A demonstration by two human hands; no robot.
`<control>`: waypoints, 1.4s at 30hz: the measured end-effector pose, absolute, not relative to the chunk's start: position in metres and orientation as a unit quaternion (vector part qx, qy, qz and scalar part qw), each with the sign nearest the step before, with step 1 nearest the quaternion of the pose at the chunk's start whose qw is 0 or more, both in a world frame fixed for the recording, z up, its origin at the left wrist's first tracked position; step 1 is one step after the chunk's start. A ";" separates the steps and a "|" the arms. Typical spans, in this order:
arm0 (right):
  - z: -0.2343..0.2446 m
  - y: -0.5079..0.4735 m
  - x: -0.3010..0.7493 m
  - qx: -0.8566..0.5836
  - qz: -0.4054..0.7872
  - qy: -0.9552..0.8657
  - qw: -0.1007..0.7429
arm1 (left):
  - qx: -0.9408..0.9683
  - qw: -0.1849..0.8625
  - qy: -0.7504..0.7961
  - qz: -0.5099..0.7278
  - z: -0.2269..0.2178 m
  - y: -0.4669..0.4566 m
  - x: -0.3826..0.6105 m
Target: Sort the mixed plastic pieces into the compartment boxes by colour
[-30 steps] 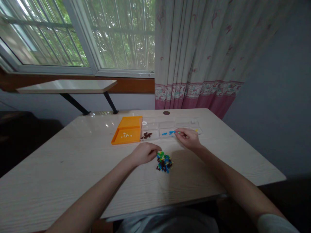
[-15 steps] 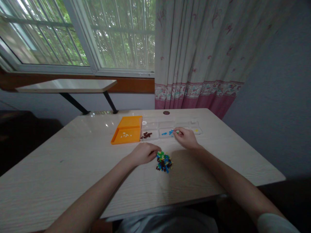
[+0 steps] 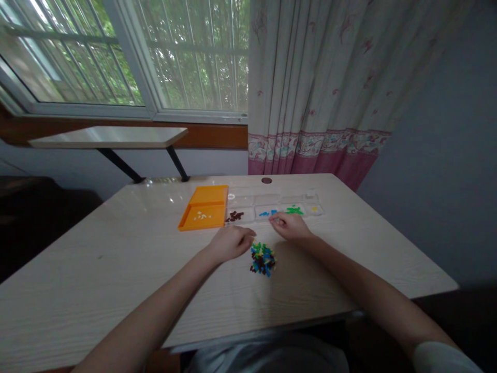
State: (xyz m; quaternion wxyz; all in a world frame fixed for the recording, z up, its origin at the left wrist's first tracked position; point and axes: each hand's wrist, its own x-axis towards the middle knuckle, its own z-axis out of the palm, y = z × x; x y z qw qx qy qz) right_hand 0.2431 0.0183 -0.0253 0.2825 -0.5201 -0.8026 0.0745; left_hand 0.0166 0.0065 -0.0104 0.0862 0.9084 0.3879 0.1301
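A mixed pile of small plastic pieces point(image 3: 263, 259), green, blue, dark brown and pale yellow, lies on the table. My left hand point(image 3: 233, 243) is closed at the far left edge of the pile, fingertips pinched; whatever they hold is too small to make out. Over the near edge of a clear compartment box point(image 3: 248, 214), my right hand point(image 3: 291, 226) is closed in a pinch, and its contents cannot be made out. Blue pieces point(image 3: 267, 213) lie in the compartment by its fingertips. Green pieces point(image 3: 295, 210), brown pieces point(image 3: 234, 216) and a yellow piece point(image 3: 314, 209) sit in other compartments.
An open orange case point(image 3: 207, 195) joins the clear box on the left, with several white pieces point(image 3: 201, 215) in its near part. A raised shelf point(image 3: 116, 135) stands at the back left of the wooden table point(image 3: 135, 269). A curtain point(image 3: 310, 103) hangs behind.
My right hand has drawn back slightly left and toward me, uncovering the green pieces in their compartment. My left hand has shifted a little up from the pile.
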 end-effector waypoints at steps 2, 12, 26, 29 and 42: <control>-0.028 0.014 0.236 -0.503 0.102 -0.819 0.255 | 0.903 0.077 0.402 0.127 -0.011 0.006 0.018; -0.030 0.002 0.219 -0.484 0.140 -0.836 0.219 | 0.901 0.110 0.403 0.118 -0.011 0.006 0.021; -0.033 0.003 0.220 -0.473 0.126 -0.848 0.203 | 0.910 0.065 0.397 0.100 -0.011 0.005 0.019; -0.031 0.002 0.220 -0.468 0.129 -0.851 0.202 | 0.911 0.069 0.394 0.100 -0.011 0.006 0.017; -0.032 0.002 0.221 -0.455 0.153 -0.850 0.215 | 0.895 0.128 0.393 0.169 -0.012 0.005 0.020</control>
